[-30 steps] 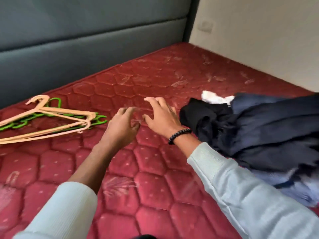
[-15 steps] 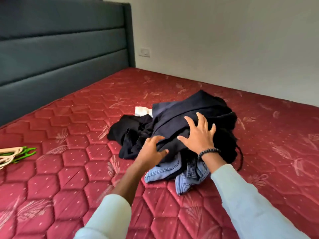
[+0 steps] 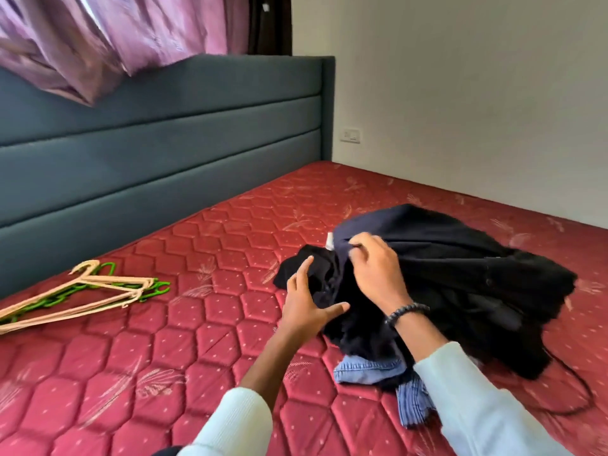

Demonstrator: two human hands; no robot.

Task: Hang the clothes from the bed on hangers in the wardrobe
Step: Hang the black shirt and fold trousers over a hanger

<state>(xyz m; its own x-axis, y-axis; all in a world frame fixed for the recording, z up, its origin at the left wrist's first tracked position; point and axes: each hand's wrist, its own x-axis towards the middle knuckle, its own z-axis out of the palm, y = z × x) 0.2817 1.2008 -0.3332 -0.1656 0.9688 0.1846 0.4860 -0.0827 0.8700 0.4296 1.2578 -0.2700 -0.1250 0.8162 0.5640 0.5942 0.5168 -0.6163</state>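
Note:
A heap of dark clothes (image 3: 460, 278) lies on the red quilted mattress (image 3: 204, 350), with blue denim (image 3: 368, 373) and a striped blue piece (image 3: 414, 403) poking out underneath and a bit of white cloth (image 3: 330, 241) at its far edge. My right hand (image 3: 378, 274) pinches the edge of the dark navy garment (image 3: 427, 232) on top of the heap. My left hand (image 3: 307, 307) hovers with spread fingers at the heap's left side, just beside a black garment (image 3: 316, 274). A bundle of beige and green hangers (image 3: 95, 291) lies on the mattress at the far left.
A padded grey-blue headboard (image 3: 164, 159) runs along the mattress's far left side. Purple curtains (image 3: 115, 34) hang above it. A white wall (image 3: 477, 103) with a switch plate (image 3: 351, 134) borders the mattress on the far side.
My right hand went from lying flat on the heap to pinching the navy garment's edge. My left hand drew back a little to the heap's left side. The view rose, showing the curtains.

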